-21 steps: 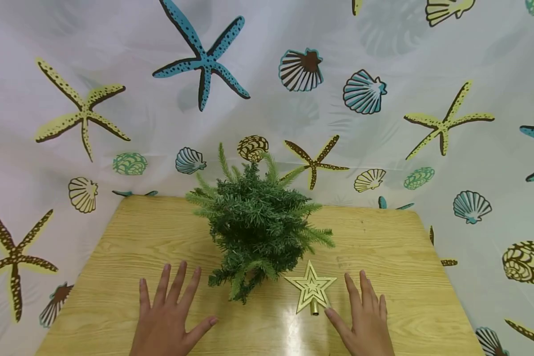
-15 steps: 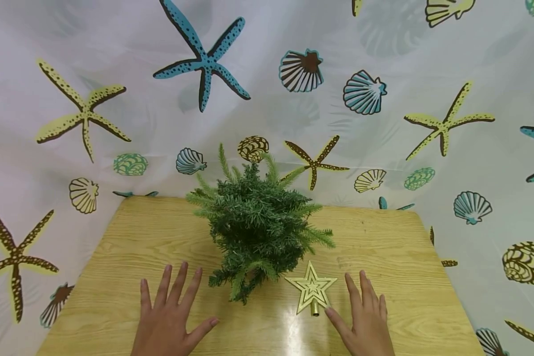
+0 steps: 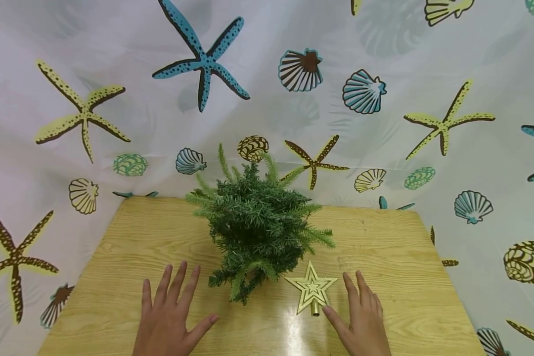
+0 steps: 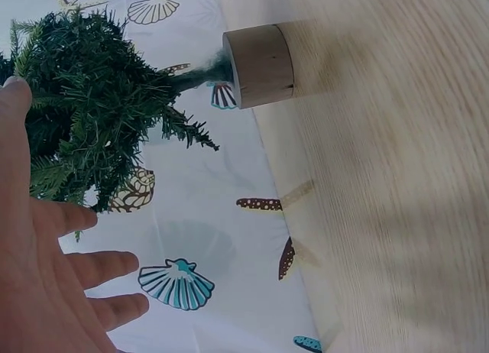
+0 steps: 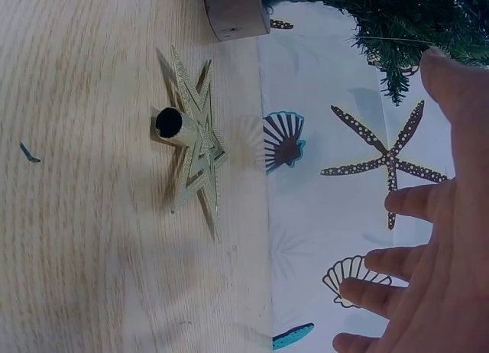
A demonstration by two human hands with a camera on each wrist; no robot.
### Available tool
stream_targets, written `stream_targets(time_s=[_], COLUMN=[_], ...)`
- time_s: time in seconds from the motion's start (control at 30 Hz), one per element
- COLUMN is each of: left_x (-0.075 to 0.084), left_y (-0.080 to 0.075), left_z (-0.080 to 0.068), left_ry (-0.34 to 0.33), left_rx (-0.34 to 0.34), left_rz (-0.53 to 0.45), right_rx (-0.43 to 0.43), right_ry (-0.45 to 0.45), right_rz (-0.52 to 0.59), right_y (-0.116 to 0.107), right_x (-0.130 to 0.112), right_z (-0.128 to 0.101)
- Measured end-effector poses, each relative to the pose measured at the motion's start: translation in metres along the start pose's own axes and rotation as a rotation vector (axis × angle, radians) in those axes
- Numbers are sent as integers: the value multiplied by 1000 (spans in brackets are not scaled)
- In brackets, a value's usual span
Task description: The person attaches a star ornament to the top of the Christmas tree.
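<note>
A small artificial Christmas tree (image 3: 260, 217) stands upright near the middle of the table, its round wooden base (image 4: 261, 66) visible in the left wrist view. Just right of it, a gold star tree topper (image 3: 312, 286) lies flat, with its hollow socket (image 5: 174, 127) toward the person. My left hand (image 3: 163, 324) is spread palm down to the left of the tree, holding nothing. On the other side, my right hand (image 3: 364, 321) has its fingers extended beside the star, and its thumb tip overlaps the star's lower right point in the head view. Nothing is in its grip.
The light wooden table (image 3: 151, 232) reaches back to a white curtain (image 3: 267, 113) printed with starfish and shells, which hangs behind and along both sides. A small dark green scrap (image 5: 29, 153) lies on the wood near the star.
My right hand has shifted slightly left, toward the star. The left hand has barely moved, its little finger a touch closer in. Tree and star have stayed where they were.
</note>
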State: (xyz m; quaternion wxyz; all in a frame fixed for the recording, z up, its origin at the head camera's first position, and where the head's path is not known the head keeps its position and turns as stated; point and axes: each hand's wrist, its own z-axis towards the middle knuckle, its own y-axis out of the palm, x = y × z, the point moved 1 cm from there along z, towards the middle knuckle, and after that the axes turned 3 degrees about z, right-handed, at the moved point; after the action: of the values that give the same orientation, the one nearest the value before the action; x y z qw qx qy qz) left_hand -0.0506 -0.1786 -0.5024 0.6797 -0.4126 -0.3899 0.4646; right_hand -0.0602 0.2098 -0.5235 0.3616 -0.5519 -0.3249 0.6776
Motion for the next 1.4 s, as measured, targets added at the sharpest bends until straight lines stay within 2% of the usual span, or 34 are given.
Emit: stream_targets(time_s=[0.37,0.67,0.8,1.03,1.23,1.4], left_x=[4,12,17,29,40,50], left_y=[-14,-30,-41,-57,-68,-79], left_z=[9,23,31,44,55,65], left_ry=[12,25,21,52,34,69], left_rx=[78,114,139,227,295,437], left_rz=[-44,-159,-198,-262,-300,-340], right_rx=[25,73,58,-35,-68,-74], right_ry=[23,59,88,196,248,256], right_rz=[-12,10,19,58,83,73], right_y=[7,10,15,26,37,41], right_x=[-1,-4,-2,2,5,5], right_z=[3,5,5,2,1,3])
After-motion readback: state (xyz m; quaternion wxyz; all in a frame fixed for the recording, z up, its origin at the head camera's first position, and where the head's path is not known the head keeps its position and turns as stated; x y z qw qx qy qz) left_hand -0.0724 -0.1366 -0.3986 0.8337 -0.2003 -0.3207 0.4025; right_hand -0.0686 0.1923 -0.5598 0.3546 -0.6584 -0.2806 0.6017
